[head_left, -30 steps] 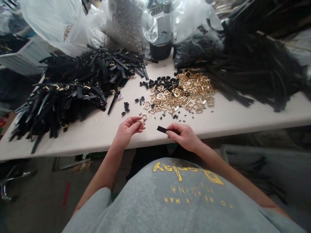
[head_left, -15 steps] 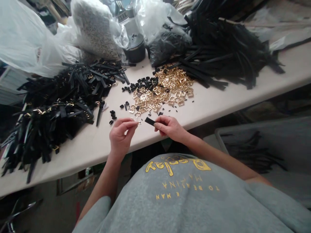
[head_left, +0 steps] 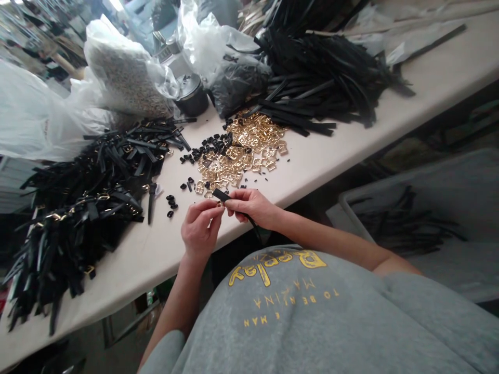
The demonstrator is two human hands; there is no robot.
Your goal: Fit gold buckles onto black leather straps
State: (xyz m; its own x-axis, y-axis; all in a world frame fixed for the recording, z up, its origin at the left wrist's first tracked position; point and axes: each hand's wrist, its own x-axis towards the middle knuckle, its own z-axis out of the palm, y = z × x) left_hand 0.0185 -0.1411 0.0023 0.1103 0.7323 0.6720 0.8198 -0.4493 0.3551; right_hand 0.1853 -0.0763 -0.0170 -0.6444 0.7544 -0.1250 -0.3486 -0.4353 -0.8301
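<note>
Between its thumb and fingers my left hand (head_left: 199,227) pinches a small gold buckle (head_left: 220,204). My right hand (head_left: 253,206) is closed on a black strap (head_left: 221,195), whose flat end sticks out to the left above the buckle while its tail hangs down behind the wrist. The two hands meet at the fingertips over the front of the table; whether strap and buckle are joined I cannot tell. Just beyond them lies a heap of gold buckles (head_left: 255,137), with small black loops (head_left: 212,145) along its left side.
Straps with buckles on them form a large pile (head_left: 89,208) at the left. Loose black straps (head_left: 315,83) lie at the back right. Plastic bags (head_left: 120,72) and a black round container (head_left: 192,96) stand behind. A grey bin (head_left: 351,208) with straps sits below the table's right edge.
The hands have come together, so the strap end is now right at the buckle. My view has shifted and tilted, moving the table's contents leftward in the picture.
</note>
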